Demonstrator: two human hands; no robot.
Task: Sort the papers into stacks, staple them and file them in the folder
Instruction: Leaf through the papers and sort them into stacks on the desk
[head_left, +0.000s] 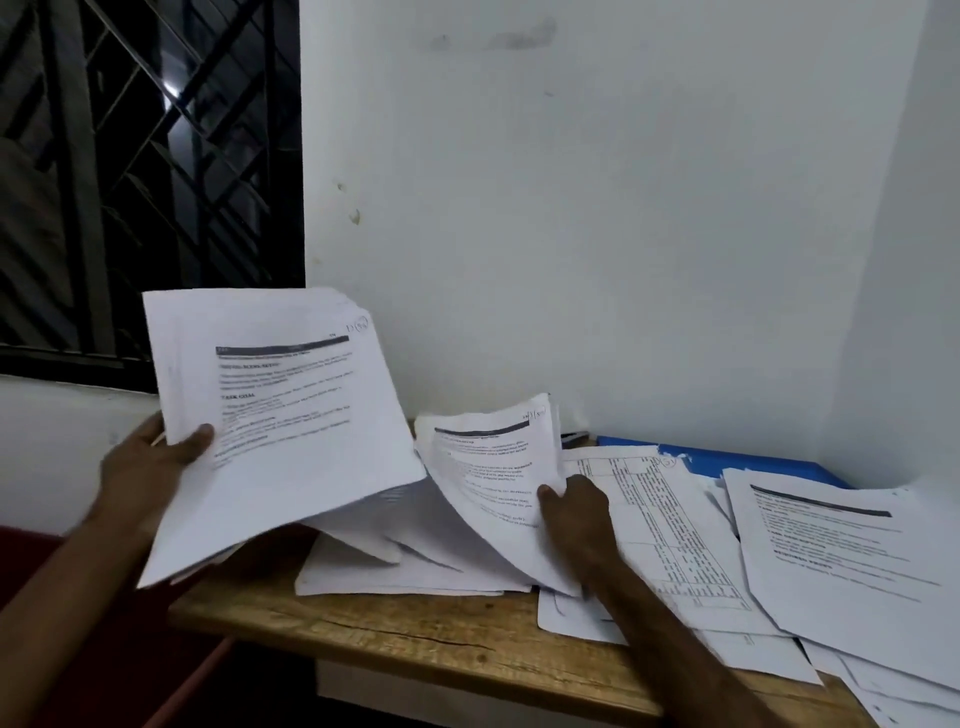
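Paperwork spread across table (415, 634)

Left hand (150, 457): grips a thick sheaf (280, 415) by its left edge, thumb across the printed face, fingers hidden behind. Sheaf is lifted off the wood and tilted, top leaning back toward the window (145, 156), lower corner hanging past the table's left end. Top page shows a dark header bar and blocks of text, blurred beyond reading; a circled pen mark sits in its upper right corner.

Right hand (571, 509): holds the right edge of some bent sheets (488, 467), thumb pressed on the printed side. These curl up from a flatter heap (395, 577) lying on the wood, and their left side touches the sheaf's lower edge.

Just right of that hand, a gridded sheet (670, 519) lies flat, partly overlapping other pages. Further right, a loose pile (841, 561) with a header-bar page on top runs over the table's front edge.

Folder (753, 460): blue, flat at the back against the wall (571, 208), mostly covered by the gridded sheet and the pile.

Small grey object (574, 438) behind the bent sheets, too hidden to identify.
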